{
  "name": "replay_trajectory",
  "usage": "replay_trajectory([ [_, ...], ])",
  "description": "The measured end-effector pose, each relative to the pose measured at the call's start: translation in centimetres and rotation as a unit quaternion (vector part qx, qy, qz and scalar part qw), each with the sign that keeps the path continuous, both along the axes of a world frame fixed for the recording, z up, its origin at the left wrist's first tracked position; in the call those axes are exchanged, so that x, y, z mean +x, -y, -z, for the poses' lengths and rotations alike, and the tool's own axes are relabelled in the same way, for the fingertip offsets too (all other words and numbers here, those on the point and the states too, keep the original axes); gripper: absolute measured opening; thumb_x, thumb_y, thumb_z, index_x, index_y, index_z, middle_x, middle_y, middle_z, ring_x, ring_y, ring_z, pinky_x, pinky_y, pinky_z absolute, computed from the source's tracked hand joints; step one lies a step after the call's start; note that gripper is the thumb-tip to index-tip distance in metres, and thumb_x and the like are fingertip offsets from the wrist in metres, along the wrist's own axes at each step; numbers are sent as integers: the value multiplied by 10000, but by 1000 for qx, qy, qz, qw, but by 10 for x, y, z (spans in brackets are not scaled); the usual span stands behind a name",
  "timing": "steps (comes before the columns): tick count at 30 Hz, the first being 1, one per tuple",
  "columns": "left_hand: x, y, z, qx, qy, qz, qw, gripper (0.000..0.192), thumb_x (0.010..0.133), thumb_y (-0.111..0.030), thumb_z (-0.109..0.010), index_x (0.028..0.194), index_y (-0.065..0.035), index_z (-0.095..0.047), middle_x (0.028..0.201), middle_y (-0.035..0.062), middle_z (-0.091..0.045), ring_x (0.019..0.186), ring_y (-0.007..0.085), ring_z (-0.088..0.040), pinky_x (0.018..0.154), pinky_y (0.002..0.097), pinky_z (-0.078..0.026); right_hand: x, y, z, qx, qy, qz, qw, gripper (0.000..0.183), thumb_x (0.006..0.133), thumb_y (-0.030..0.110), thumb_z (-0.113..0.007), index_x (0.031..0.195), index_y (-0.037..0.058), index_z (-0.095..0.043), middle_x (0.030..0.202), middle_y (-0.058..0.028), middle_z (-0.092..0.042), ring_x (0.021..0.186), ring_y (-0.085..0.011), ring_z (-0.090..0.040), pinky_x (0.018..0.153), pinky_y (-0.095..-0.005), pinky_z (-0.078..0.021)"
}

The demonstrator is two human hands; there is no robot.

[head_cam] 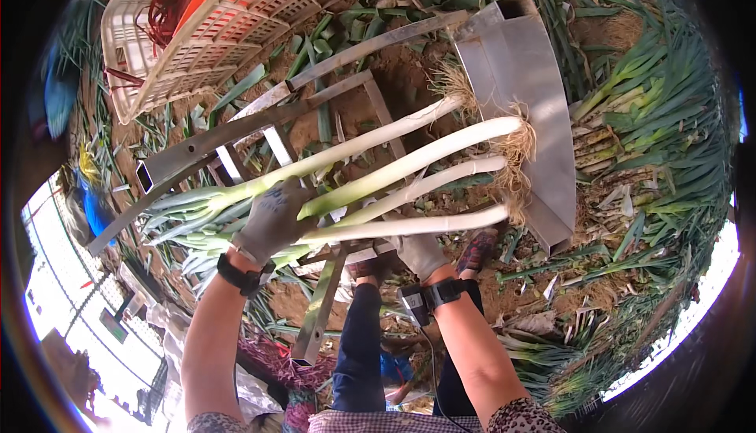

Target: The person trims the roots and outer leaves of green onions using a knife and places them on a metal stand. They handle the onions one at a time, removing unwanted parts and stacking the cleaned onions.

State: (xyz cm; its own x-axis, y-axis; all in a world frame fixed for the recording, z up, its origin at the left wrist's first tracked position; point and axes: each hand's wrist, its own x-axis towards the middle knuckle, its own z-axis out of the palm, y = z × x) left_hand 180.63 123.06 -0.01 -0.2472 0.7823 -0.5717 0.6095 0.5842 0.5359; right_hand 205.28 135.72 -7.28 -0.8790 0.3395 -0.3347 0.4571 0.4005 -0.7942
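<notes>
Several leeks [413, 138] with white shafts lie side by side across a metal frame [331, 93], roots to the right and green leaves to the left. At the right end of the frame stands an upright metal plate [525, 79], close to the roots. My left hand [274, 214], in a grey glove, grips the leeks where the shafts turn green. My right hand [416, 244], also gloved, is under the lowest shafts near their middle; its fingers are partly hidden by them, so its hold is unclear.
A white plastic crate [236, 25] with red ties stands at the upper left. Piled leeks [667, 114] line the right side. Cut leaves litter the soil, and purple netting [289, 365] lies below the frame. My legs are close beneath the frame.
</notes>
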Motion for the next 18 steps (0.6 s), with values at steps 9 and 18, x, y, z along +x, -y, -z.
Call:
replay_trajectory([
  [9,-20,5,5,41,-214,-40,975,373,691,-58,-683,1058,-51,-620,1030,132,-580,967,346,-568,818,444,-485,-12,-4,-16,-605,20,386,696,268,948,140,-592,1160,-24,-595,1101,-116,-646,1015,-206,-647,895,-338,-540],
  [18,-29,15,6,83,-195,-56,976,318,685,-33,-658,1002,-48,-651,980,114,-614,948,340,-581,811,425,-487,-8,4,-11,-621,15,419,662,269,955,104,-566,1182,-39,-561,1139,-131,-627,1004,-218,-650,910,-339,-543],
])
